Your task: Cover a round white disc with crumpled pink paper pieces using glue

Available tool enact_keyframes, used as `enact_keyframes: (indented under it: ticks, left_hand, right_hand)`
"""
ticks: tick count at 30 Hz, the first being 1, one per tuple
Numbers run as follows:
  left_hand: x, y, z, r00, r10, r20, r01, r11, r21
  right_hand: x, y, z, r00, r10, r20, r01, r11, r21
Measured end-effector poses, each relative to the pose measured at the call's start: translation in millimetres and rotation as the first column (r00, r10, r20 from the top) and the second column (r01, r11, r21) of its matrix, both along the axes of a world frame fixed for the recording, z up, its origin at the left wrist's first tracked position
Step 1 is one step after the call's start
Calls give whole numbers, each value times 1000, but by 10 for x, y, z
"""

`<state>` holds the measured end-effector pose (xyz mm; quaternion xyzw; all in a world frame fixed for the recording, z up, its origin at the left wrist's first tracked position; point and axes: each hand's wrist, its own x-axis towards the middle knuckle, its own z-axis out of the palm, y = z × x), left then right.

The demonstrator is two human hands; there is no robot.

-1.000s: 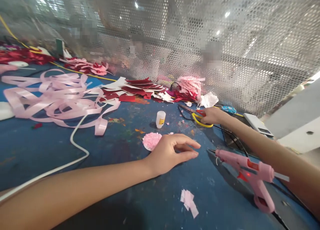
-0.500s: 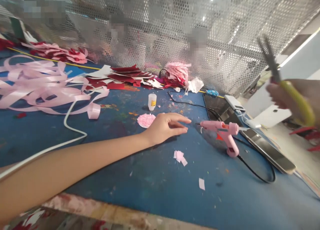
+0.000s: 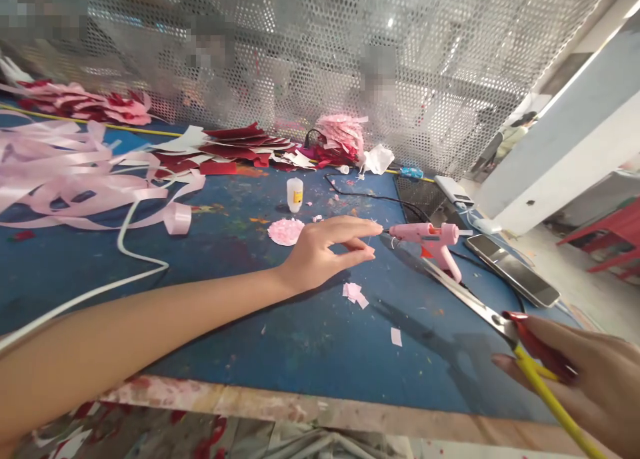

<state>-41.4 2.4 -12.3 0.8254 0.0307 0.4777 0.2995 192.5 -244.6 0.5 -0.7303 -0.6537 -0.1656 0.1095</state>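
Observation:
My left hand (image 3: 327, 249) is stretched over the blue table, its thumb and index finger apart with nothing clear between them. Its fingertips are close to the nozzle of a pink hot glue gun (image 3: 425, 236). In my right hand (image 3: 585, 366) is a pair of scissors (image 3: 470, 299) with yellow handles, blades pointing left toward the glue gun. Behind my left wrist lies a round piece (image 3: 285, 231) covered in small pink bits. A small pile of pink ribbon squares (image 3: 354, 294) rests below my left fingers, and one loose square (image 3: 396, 337) is nearer the front.
Beyond the round piece stands a small translucent bottle (image 3: 295, 195). Tangled pink ribbon (image 3: 177, 218) and a white cable (image 3: 143, 266) cover the left. Red and white strips (image 3: 240, 142) line the perforated metal screen (image 3: 300, 66). A phone (image 3: 513, 269) lies at the right edge.
My right hand has brought the scissors down and left, from up in the air to low over the table. My left hand stays near the glue gun's nozzle. The view has shifted slightly.

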Motion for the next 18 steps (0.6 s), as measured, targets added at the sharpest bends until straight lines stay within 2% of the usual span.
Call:
enact_keyframes:
  ticks: [2,4,9,14,18]
  left_hand:
    - [1,-11,20,1000,16,0,-16,999,-37]
    - [-2,-21,25,1000,1,-6,-2,999,-52]
    - [-14,-53,14,996,-88,-32,85,993,-79]
    - [-21,-81,15,982,-171,-75,163,982,-98]
    - [-21,-79,13,980,-177,-89,167,980,-108]
  right_hand:
    - [-85,120,35,985,149,91,-149,989,-8]
    - [-145,220,85,966,215,142,-217,976,-2]
    - [-199,341,128,960,229,163,-229,973,-17]
    - [-195,348,68,953,249,173,-249,968,-27]
    - [-180,352,-1,957,263,120,-258,964,-57]
